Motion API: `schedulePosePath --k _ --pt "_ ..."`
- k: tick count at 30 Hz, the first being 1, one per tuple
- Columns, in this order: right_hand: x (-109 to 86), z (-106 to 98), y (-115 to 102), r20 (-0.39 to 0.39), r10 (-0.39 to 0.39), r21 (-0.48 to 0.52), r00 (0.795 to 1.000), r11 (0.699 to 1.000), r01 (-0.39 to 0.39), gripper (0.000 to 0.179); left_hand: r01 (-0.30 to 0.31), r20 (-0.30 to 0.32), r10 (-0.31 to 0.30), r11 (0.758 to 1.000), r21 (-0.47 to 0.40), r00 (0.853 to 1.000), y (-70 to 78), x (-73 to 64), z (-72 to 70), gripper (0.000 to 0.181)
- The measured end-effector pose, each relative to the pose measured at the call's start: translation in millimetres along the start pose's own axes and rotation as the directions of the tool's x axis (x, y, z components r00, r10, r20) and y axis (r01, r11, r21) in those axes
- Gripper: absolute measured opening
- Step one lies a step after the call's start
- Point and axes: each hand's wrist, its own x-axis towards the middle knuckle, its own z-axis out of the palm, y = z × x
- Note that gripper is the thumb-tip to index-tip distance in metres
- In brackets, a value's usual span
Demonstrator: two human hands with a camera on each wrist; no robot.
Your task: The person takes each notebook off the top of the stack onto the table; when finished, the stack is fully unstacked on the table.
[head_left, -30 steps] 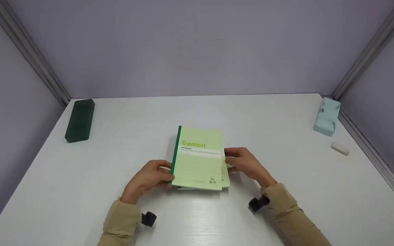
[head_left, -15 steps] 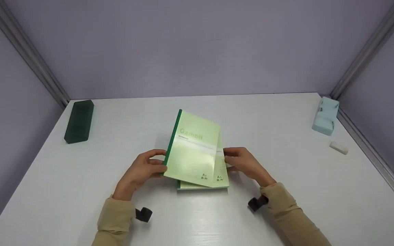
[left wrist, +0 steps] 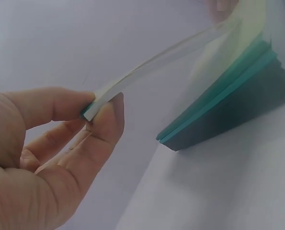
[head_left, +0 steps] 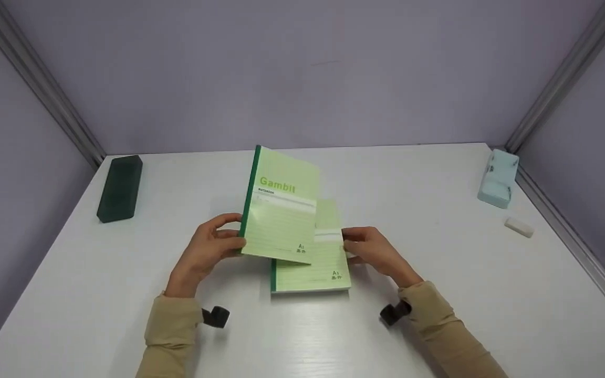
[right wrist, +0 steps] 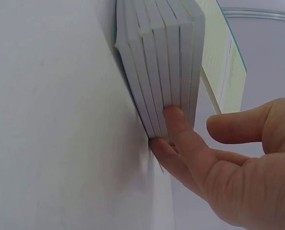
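Observation:
My left hand [head_left: 201, 253] pinches a light green notebook [head_left: 281, 220] by its dark green spine, thumb on top and fingers beneath. That notebook is lifted and tilted, its cover reading "Gambit". In the left wrist view, its thin spine end [left wrist: 89, 111] sits between thumb and fingertips. Below it lies a stack of similar notebooks [head_left: 313, 278], partly covered by the raised one. Fingertips of my right hand [head_left: 378, 252] touch the stack's right side. The right wrist view shows several notebook edges [right wrist: 156, 72] there, with the thumb held apart from them.
A dark green case [head_left: 120, 189] lies at the table's back left. Toward the back right is a pale blue case [head_left: 498, 178], with a white eraser-like block [head_left: 519, 227] just in front. Walls border the white table [head_left: 302, 336] at the back and sides.
My left hand has raised the top notebook off the stack and shifted it leftward and away from me, uncovering more of the stack. My right hand has stayed at the stack's side.

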Motion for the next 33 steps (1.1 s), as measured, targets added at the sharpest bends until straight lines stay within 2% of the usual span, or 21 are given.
schedulePosePath --k 8,19,33 --pt "-1.1 1.6 -1.8 0.010 -0.006 0.006 1.000 1.000 0.006 0.042 -0.011 -0.073 0.010 1.000 -0.009 0.997 3.5 9.0 -17.6 0.052" --pt "0.2 0.7 -0.1 -0.009 0.013 -0.009 1.000 1.000 -0.014 0.041 -0.021 -0.097 0.013 0.997 -0.080 0.995 7.5 15.4 -40.5 0.052" --pt "-2.4 2.0 0.4 -0.032 0.028 -0.006 0.999 1.000 -0.028 0.039 0.023 -0.134 -0.046 0.985 -0.169 0.990 8.9 28.6 -66.8 0.057"
